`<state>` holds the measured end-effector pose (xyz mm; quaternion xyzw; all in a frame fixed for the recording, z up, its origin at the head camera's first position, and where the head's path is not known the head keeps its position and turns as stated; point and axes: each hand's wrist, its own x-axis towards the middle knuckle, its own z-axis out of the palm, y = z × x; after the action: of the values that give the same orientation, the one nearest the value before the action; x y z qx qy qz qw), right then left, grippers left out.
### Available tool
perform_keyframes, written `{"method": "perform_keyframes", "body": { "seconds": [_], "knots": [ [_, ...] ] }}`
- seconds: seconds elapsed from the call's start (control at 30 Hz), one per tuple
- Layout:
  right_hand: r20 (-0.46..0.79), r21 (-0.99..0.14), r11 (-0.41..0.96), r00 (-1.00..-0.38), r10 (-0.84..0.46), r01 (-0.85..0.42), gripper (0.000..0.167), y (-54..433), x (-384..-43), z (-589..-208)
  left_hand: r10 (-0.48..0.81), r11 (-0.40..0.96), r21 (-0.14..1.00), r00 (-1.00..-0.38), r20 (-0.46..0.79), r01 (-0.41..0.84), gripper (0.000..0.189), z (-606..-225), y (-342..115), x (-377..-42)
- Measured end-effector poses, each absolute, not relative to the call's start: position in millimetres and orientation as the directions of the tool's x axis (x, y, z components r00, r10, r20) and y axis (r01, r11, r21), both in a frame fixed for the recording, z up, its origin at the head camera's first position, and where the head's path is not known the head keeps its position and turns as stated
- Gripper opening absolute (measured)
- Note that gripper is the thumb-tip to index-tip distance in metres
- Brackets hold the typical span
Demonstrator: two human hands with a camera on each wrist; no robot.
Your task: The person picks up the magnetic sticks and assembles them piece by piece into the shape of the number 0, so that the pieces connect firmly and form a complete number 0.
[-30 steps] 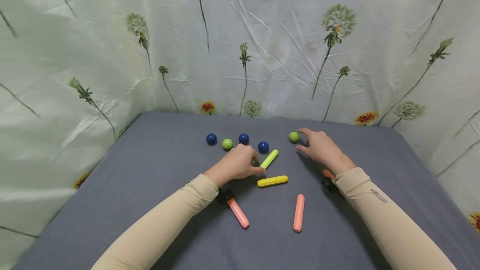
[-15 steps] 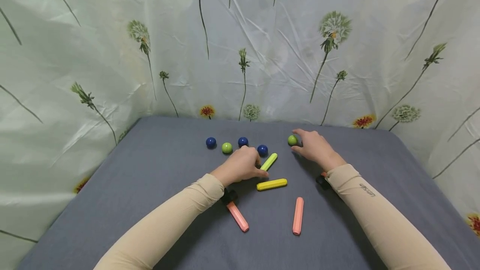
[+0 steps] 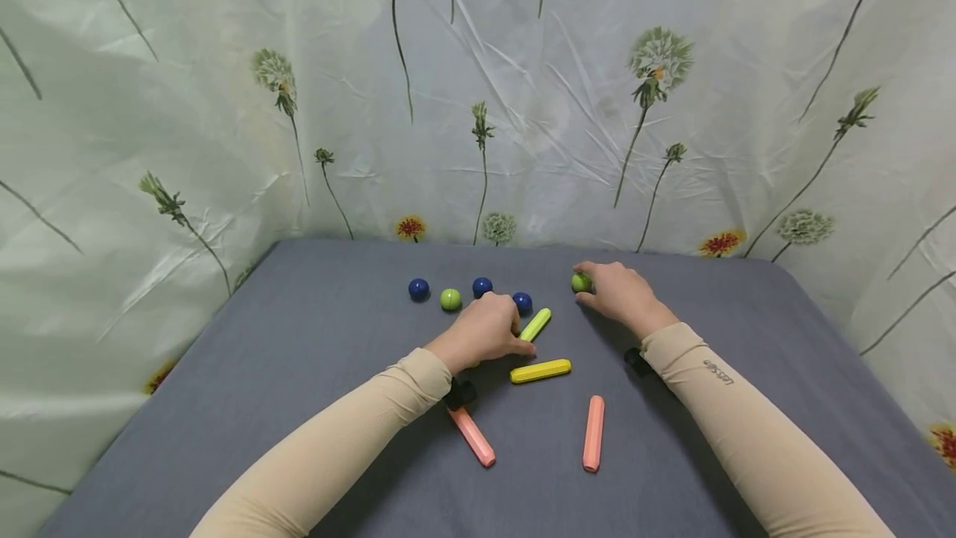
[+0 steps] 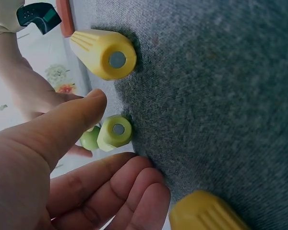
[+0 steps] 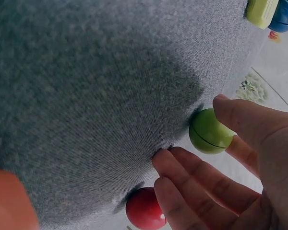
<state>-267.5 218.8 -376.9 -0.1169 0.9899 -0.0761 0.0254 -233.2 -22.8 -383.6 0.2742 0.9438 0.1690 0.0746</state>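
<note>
My left hand (image 3: 481, 329) reaches over the table beside a lime rod (image 3: 536, 325) with a grey disc in its end. In the left wrist view its thumb and fingers are parted, the lime rod (image 4: 116, 133) showing in the gap beyond them. A yellow rod (image 3: 540, 370) lies just in front of the thumb. Another yellow piece (image 4: 204, 211) is largely hidden under this hand. My right hand (image 3: 620, 295) has thumb and index finger on either side of a green ball (image 5: 210, 132), which sits on the cloth. Close to its other fingers lies a red ball (image 5: 145, 208).
Blue balls (image 3: 419, 290) and a second green ball (image 3: 451, 300) lie along the back. Nearer me are two salmon rods, a left one (image 3: 472, 437) and a right one (image 3: 593, 433). An orange piece (image 5: 9, 201) shows beneath the right wrist. A flowered curtain (image 3: 478, 106) hangs behind the grey cloth.
My right hand has moved left and in around the green ball, its thumb and index finger nearer to it. My left hand has shifted slightly right; the view has tilted a little upward.
</note>
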Motion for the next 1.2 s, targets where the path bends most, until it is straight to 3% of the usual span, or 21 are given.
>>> {"method": "perform_keyframes", "body": {
  "seconds": [0.2, 0.33, 0.47, 0.73, 1.2],
  "knots": [
    [0.027, -0.152, 0.957, -0.969, -0.246, -0.247, 0.047, 221, -266, -379, 0.554, 0.781, 0.364, -0.832, -0.029, 0.507, 0.065, -384, -20, -233],
    [0.041, -0.173, 0.953, -0.969, -0.245, -0.248, 0.043, 225, -266, -378, 0.552, 0.78, 0.355, -0.834, -0.006, 0.515, 0.048, -382, -19, -234],
    [0.004, -0.217, 0.947, -0.97, -0.243, -0.238, 0.044, 231, -266, -376, 0.561, 0.774, 0.345, -0.828, 0.016, 0.531, 0.028, -382, -17, -237],
    [-0.079, -0.343, 0.908, -0.956, -0.284, -0.242, 0.043, 248, -262, -376, 0.559, 0.783, 0.337, -0.829, -0.016, 0.522, 0.014, -383, -13, -242],
    [-0.081, -0.425, 0.863, -0.938, -0.337, -0.273, 0.041, 267, -242, -378, 0.618, 0.745, 0.311, -0.786, 0.009, 0.59, 0.008, -381, -13, -253]
  ]
}}
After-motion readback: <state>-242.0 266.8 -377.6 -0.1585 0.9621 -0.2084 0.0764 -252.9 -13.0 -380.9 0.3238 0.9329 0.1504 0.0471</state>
